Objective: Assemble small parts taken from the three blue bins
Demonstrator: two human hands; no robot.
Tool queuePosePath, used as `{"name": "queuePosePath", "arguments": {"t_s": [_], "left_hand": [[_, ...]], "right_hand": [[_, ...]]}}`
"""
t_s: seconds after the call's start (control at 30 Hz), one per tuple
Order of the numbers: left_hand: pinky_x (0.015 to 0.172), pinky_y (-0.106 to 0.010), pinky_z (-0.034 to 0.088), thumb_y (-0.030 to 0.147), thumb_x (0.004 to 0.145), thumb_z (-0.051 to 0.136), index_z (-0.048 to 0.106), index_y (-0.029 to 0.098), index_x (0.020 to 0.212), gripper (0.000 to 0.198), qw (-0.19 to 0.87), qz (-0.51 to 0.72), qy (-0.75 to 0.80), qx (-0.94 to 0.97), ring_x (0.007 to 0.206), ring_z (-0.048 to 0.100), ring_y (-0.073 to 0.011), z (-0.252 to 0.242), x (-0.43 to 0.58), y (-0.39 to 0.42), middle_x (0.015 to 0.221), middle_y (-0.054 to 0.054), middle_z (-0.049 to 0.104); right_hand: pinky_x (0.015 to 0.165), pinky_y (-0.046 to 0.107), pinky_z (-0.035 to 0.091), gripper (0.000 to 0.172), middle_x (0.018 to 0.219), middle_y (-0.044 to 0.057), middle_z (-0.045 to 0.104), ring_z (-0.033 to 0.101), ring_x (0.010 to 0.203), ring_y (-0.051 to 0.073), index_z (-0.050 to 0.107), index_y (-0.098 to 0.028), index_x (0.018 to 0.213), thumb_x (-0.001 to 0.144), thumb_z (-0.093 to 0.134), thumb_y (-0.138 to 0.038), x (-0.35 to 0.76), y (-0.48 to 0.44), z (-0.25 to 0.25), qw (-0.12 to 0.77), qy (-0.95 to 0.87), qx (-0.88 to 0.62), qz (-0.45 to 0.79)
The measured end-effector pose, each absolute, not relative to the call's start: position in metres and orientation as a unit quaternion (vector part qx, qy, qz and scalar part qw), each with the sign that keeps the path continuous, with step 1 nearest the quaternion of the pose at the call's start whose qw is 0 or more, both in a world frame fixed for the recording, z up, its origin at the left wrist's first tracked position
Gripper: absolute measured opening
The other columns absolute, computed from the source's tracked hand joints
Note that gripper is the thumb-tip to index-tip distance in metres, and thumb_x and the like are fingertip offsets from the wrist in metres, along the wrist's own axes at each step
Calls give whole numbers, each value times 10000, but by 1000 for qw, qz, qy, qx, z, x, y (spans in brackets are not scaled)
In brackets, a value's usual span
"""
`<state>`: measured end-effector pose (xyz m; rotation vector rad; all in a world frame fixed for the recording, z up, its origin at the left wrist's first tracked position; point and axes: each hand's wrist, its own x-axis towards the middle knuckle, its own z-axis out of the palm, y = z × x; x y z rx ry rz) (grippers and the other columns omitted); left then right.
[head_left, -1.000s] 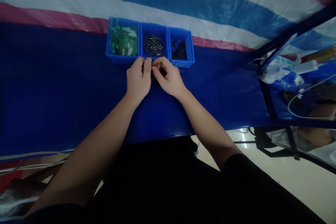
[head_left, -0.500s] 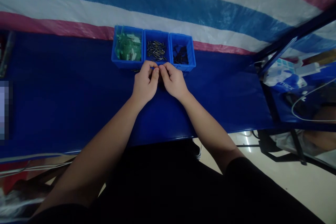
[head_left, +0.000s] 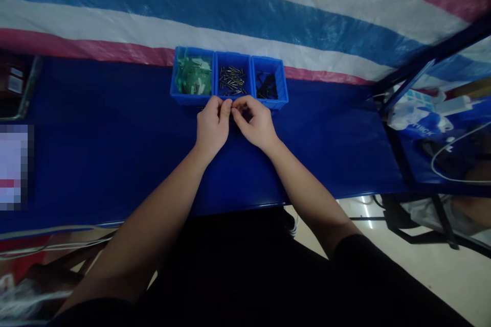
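At the far edge of the desk [head_left: 115,163], three blue bins stand side by side, touching: the left bin [head_left: 172,94] holds green parts [head_left: 193,75], the middle bin [head_left: 232,54] metal pins [head_left: 232,80], and the right bin [head_left: 284,89] black pieces [head_left: 266,86]. Just in front of the middle bin, the left hand [head_left: 213,125] and right hand [head_left: 255,122] meet, both closed, their fingertips [head_left: 226,108] drawn together in a fine pinch. Anything between them is hidden or too small to make out, so the head view cannot show what they grip. Neither hand is inside a bin. A striped tarp [head_left: 245,25] hangs beyond the desk.
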<state>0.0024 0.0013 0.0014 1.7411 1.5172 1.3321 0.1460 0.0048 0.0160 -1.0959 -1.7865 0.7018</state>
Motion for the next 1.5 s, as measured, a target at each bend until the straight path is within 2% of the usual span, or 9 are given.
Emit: {"name": "queuePosePath", "arguments": {"t_s": [0.13,0.27,0.43,0.57,0.77,1.03,1.33,1.43,1.5], "left_hand": [[621,-274,461,539,988,423,519,226,780,388,244,489,551,631,611,588,-138,3,3,0,616,8,575],[601,-258,455,504,977,475,558,233,920,289,281,495,522,634,588,585,-123,2,6,-2,630,26,581],[573,-238,424,337,935,567,543,238,1028,138,302,479,490,662,514,525,-95,0,9,-3,592,62,547],[570,-222,401,276,874,632,511,234,998,178,290,467,494,673,498,487,-70,1,10,-4,604,85,540],[576,-229,400,291,911,596,483,229,990,151,261,465,502,681,515,519,-80,-1,9,-4,597,79,533],[594,-253,434,354,1004,455,492,227,1090,157,258,471,500,680,593,607,-122,-5,6,-1,667,30,610],[599,-252,430,487,1018,373,572,205,871,376,240,477,541,650,616,589,-118,1,5,0,671,0,611],[569,-245,435,518,1008,382,564,210,864,387,263,497,540,627,565,574,-113,2,5,-1,612,17,577],[545,-240,442,523,997,414,551,224,958,331,292,506,529,616,522,565,-107,1,7,-1,595,36,565]], "right_hand": [[821,326,514,161,926,42,665,610,845,160,608,-221,958,961,533,-364,146,5,16,447,-727,-443,274],[837,319,497,226,939,37,667,605,856,148,607,-204,973,988,489,-396,148,7,16,460,-712,-453,277],[740,281,453,297,812,8,614,553,757,125,584,-187,864,970,515,-456,149,8,16,479,-678,-485,276],[677,273,404,361,726,-15,547,498,692,113,535,-194,775,953,521,-507,149,8,17,469,-668,-501,289],[655,269,401,353,719,-16,551,501,677,109,559,-189,782,946,536,-500,147,7,18,470,-670,-488,303],[713,274,490,281,852,17,660,603,764,120,614,-194,970,912,602,-469,148,12,10,498,-643,-459,357],[803,310,543,270,872,27,688,646,815,138,650,-194,960,879,655,-451,145,10,12,518,-625,-427,399],[767,303,554,293,852,24,688,650,795,138,661,-193,964,856,681,-464,144,9,12,516,-606,-430,426],[706,294,558,324,833,22,683,645,759,136,663,-191,959,837,698,-489,145,11,11,518,-585,-436,446]]}}
